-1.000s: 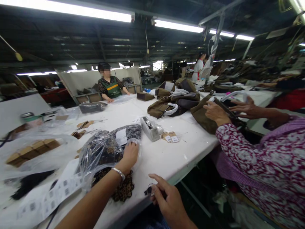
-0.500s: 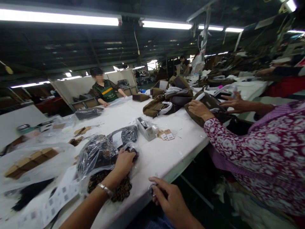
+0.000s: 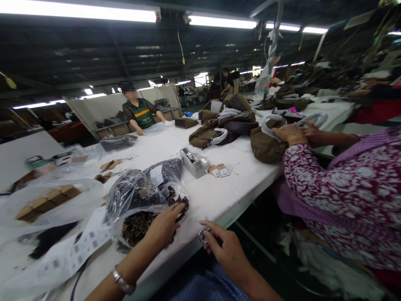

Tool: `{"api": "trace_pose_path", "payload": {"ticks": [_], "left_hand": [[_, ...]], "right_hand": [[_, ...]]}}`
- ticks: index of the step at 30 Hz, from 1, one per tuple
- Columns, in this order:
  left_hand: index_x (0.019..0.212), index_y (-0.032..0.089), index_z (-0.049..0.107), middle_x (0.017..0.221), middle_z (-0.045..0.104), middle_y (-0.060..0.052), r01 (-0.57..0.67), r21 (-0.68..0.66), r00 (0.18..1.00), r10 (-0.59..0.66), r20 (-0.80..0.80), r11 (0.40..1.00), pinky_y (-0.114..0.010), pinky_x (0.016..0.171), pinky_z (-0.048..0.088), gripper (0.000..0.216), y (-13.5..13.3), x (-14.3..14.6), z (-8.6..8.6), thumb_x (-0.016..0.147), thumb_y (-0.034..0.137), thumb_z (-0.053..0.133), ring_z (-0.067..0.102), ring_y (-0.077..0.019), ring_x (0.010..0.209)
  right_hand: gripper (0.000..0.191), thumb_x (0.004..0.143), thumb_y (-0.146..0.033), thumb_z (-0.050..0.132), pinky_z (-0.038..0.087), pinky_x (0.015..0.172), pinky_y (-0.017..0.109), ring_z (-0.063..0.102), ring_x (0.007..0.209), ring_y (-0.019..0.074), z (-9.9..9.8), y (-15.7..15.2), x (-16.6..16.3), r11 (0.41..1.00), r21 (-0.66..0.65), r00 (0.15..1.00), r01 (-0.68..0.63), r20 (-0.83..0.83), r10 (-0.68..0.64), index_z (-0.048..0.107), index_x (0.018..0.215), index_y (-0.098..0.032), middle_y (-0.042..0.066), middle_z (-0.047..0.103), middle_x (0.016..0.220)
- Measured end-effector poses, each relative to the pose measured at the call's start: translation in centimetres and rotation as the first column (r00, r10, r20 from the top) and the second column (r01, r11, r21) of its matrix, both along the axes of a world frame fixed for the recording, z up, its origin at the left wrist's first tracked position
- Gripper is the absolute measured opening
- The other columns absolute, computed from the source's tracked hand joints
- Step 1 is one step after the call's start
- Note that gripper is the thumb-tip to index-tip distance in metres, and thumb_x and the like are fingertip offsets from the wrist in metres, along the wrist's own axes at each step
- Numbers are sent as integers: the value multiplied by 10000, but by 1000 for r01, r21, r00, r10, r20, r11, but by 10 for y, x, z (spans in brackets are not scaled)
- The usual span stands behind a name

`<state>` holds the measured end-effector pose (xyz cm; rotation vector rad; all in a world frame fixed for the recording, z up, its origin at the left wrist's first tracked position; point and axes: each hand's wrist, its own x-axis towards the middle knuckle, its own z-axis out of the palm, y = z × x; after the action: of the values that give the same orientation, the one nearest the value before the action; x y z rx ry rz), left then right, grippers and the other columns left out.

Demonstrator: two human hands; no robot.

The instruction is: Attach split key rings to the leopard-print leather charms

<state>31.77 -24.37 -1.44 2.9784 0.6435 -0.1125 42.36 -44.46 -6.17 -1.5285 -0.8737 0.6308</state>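
My left hand (image 3: 164, 225), with a silver bracelet on its wrist, has its fingers closed at the edge of a bunched leopard-print fabric piece (image 3: 182, 204). More leopard-print fabric (image 3: 136, 228) spills from the mouth of a clear plastic bag (image 3: 133, 194); what lies deeper in the bag is partly hidden by glare. In front of the table edge, my right hand (image 3: 225, 246) is curled around a small metal ring-shaped thing (image 3: 203, 236), gripped between thumb and fingers. The rest of that thing is hidden in the palm.
Beyond the bag stand a tape dispenser (image 3: 192, 163) and paper tags (image 3: 221, 170). Printed label sheets (image 3: 69, 259) and wrapped cardboard pieces (image 3: 48, 202) lie left. A co-worker in a patterned sleeve (image 3: 313, 188) handles a brown bag (image 3: 266, 144) at right; another person (image 3: 140, 113) works across the table.
My left hand has drawn back slightly from the top of the plastic bag to the fabric's near edge. My right hand keeps its grip. The right-hand co-worker's hands have come together over the brown bag.
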Motion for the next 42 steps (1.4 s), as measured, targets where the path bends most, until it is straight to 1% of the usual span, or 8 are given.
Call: {"api": "trace_pose_path", "payload": {"ticks": [5, 10, 17, 23, 28, 33, 39, 42], "left_hand": [[1158, 227, 634, 1133, 699, -86, -70, 16, 996, 69, 62, 997, -329, 908, 455, 272, -7, 10, 7, 915, 319, 556, 635, -255, 1065], [1030, 195, 682, 934, 709, -115, -124, 11, 982, 121, 142, 992, -349, 794, 478, 204, -10, 28, 1, 848, 270, 628, 656, -283, 921], [1110, 192, 670, 1101, 727, -67, -101, -193, 910, 169, 378, 976, -292, 906, 480, 316, 29, 17, 32, 921, 375, 495, 670, -208, 995], [1040, 171, 711, 980, 752, -62, 126, -540, 797, 240, 555, 832, -292, 826, 523, 338, 2, 15, 58, 902, 411, 519, 684, -209, 890], [1081, 177, 700, 983, 743, -69, 148, -666, 859, 239, 453, 732, -274, 723, 540, 340, -30, 9, 58, 898, 413, 537, 682, -192, 808], [1188, 168, 643, 1093, 716, -105, 131, -847, 881, 331, 337, 516, -268, 644, 538, 452, -27, -14, 36, 803, 404, 670, 684, -207, 825], [964, 162, 747, 890, 747, -68, 34, -839, 788, 502, 357, 544, -297, 741, 530, 339, -23, -34, 18, 718, 396, 751, 676, -224, 835], [968, 167, 755, 929, 749, -67, 37, -872, 686, 622, 377, 488, -291, 759, 535, 342, -28, -36, 19, 714, 396, 749, 675, -213, 849]], "right_hand": [[404, 937, -422, 527, 513, 640, 268, 660, 609, 175, 0, 1, -3, 1000, 1, 1000, -4, -5, 4, 649, 1245, -190, 33, 706, 699], [379, 942, -411, 527, 509, 651, 272, 656, 616, 174, 0, 0, -5, 1000, 7, 1000, -8, 21, 8, 650, 1238, -209, 26, 701, 694], [447, 909, -457, 568, 513, 600, 273, 622, 563, 149, -1, 6, -2, 999, 51, 988, 19, -154, -11, 617, 1265, -191, 11, 667, 670], [755, 861, -455, 648, 486, 537, 246, 573, 511, 119, 23, 34, 0, 978, 206, 912, -32, -394, 113, 314, 1489, -201, -41, 637, 612], [476, 811, -481, 694, 449, 501, 218, 569, 486, 101, 31, 47, 3, 970, 233, 875, -69, -454, 172, 633, 1104, -110, 5, 652, 614], [455, 725, -477, 768, 457, 507, 215, 564, 482, 96, 24, 43, 14, 975, 189, 850, 113, -527, 4, 635, 962, -111, 15, 663, 611], [500, 677, -487, 796, 454, 503, 222, 561, 477, 101, 24, 43, 15, 973, 163, 833, 162, -551, -47, 632, 962, -111, 13, 664, 600], [469, 698, -483, 788, 449, 508, 223, 560, 483, 100, 26, 45, 10, 976, 161, 842, 146, -539, -37, 631, 944, -116, 12, 662, 604]]}}
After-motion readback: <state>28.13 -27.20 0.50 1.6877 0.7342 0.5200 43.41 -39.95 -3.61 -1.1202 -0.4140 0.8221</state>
